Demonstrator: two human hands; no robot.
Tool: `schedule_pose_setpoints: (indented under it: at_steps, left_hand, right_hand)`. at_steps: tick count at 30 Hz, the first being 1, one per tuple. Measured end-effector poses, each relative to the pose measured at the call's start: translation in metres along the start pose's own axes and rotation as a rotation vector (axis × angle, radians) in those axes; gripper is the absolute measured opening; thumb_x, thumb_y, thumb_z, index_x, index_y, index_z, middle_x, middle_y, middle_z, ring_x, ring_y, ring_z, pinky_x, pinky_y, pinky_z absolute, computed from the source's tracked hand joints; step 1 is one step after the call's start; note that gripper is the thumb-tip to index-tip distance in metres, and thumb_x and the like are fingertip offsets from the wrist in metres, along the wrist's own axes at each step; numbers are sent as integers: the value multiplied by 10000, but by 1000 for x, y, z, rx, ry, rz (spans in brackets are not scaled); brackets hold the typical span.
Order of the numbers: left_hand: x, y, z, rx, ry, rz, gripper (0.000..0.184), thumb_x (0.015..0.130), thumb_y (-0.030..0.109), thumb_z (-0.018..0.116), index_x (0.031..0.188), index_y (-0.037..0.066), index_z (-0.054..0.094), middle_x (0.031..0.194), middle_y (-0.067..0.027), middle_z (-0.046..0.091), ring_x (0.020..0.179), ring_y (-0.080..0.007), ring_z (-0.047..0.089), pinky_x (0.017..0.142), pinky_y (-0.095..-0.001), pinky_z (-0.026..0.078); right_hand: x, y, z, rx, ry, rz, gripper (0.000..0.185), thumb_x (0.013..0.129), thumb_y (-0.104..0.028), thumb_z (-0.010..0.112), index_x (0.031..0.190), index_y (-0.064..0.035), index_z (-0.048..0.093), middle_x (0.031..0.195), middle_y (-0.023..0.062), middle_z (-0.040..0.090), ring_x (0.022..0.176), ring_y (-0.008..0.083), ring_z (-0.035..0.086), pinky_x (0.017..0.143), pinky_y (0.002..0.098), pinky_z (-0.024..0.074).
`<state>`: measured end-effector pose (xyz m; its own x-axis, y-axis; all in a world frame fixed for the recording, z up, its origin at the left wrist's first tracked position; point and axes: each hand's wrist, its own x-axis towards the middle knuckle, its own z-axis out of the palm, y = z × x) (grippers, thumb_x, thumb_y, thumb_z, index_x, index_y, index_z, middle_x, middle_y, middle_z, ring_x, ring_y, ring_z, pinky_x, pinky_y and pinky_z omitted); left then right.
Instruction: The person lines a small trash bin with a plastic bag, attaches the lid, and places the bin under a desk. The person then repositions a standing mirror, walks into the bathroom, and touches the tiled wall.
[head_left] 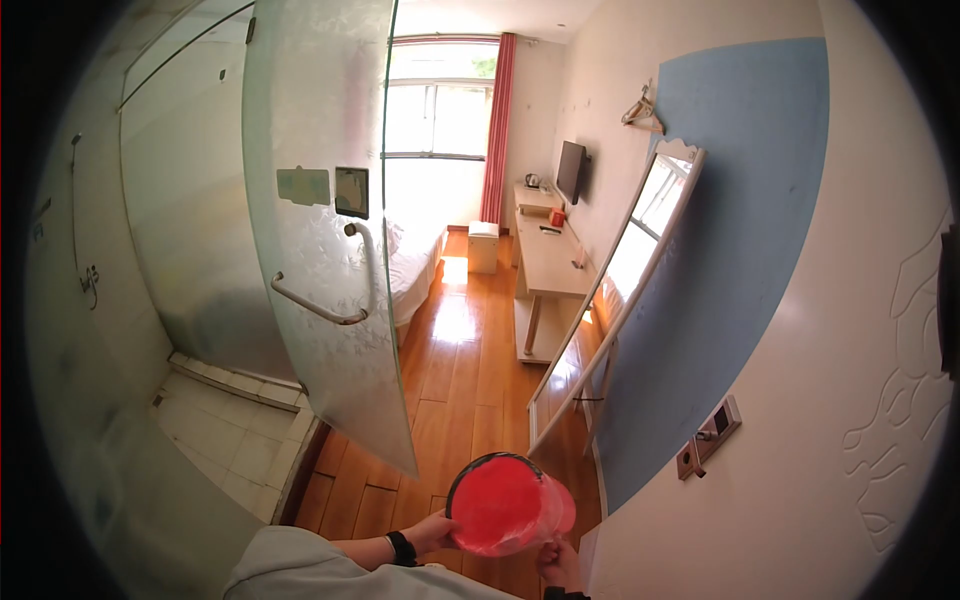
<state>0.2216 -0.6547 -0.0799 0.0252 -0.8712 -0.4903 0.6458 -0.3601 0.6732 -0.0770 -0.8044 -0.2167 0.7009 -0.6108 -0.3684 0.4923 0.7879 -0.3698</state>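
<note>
A round red object (pixel 497 505) with a dark rim along its upper left edge is held low in front of my body, over the wooden floor. What it is exactly I cannot make out. My left hand (pixel 434 532), with a black band at the wrist, grips its left edge. At its lower right, my right hand (pixel 558 562) is closed on what looks like clear plastic around the red object. Both sets of fingers are partly hidden.
A frosted glass door (pixel 325 250) with a curved handle stands open at left, beside a tiled bathroom floor (pixel 230 425). A tall mirror (pixel 620 290) leans at right near a door handle (pixel 705 440). Further off are a desk (pixel 555 250), a bed (pixel 415 270) and a stool (pixel 483 250).
</note>
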Motion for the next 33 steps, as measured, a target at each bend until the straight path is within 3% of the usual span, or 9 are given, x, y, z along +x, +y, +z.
schedule_pose_setpoints:
  at_steps: [2,4,7,14,16,22,26,28,33]
  left_hand:
    - [-2,4,9,3,24,-4,396,848,-38,468,1233,56,461,1176,-117,568,987,-274,619,828,-469,544]
    - [-2,4,11,4,46,-7,395,849,-37,467,1233,56,461,1178,-117,567,989,-276,618,831,-472,541]
    - [9,3,9,6,35,-3,403,848,-39,466,1238,58,456,1169,-117,573,988,-278,619,830,-474,540]
    - [21,0,3,-20,41,28,430,835,-42,473,1247,81,452,1152,-117,580,983,-281,621,784,-462,558]
    - [25,-2,3,-7,27,28,434,833,-43,473,1248,83,450,1154,-115,579,977,-282,624,767,-459,564]
    - [22,3,10,-8,-1,40,405,843,-35,476,1230,85,458,1127,-107,594,932,-275,641,737,-462,573]
    - [22,6,12,25,23,-2,396,848,-31,483,1228,76,462,1135,-113,588,939,-278,635,742,-455,572]
    - [23,5,12,54,36,-6,391,851,-30,485,1230,65,465,1151,-117,580,957,-283,626,762,-452,567]
    - [22,4,16,9,-19,32,412,833,-40,459,1228,76,458,1112,-109,599,904,-272,647,705,-436,580]
  right_hand:
    - [-19,1,57,186,-5,-64,136,847,-143,594,956,-67,565,743,36,611,605,158,587,541,283,488]
    - [-32,-2,109,243,225,-195,225,815,-14,524,1037,-42,549,855,78,647,744,194,629,658,298,523]
    - [-71,-12,176,136,211,-122,296,786,53,465,1059,-12,557,952,113,652,861,232,631,761,324,527]
    - [-63,-10,163,-426,190,-295,184,815,-25,566,996,-5,595,941,86,646,840,199,627,747,308,527]
    - [-67,-13,170,-748,315,-430,164,806,-74,639,953,-10,604,863,52,638,734,150,621,633,276,531]
    - [-56,-16,143,-1031,463,-477,119,813,-127,647,859,-24,611,730,16,598,581,117,571,469,242,458]
    - [-62,-17,160,-712,516,-325,91,829,-109,614,881,-34,611,749,24,593,635,132,585,542,240,480]
    - [-54,-14,136,-270,328,-273,122,827,-64,584,944,-29,587,826,45,593,723,154,601,660,261,509]
    - [-58,-6,176,-31,178,-438,154,815,-15,552,962,-40,518,894,58,570,760,161,591,679,264,492]
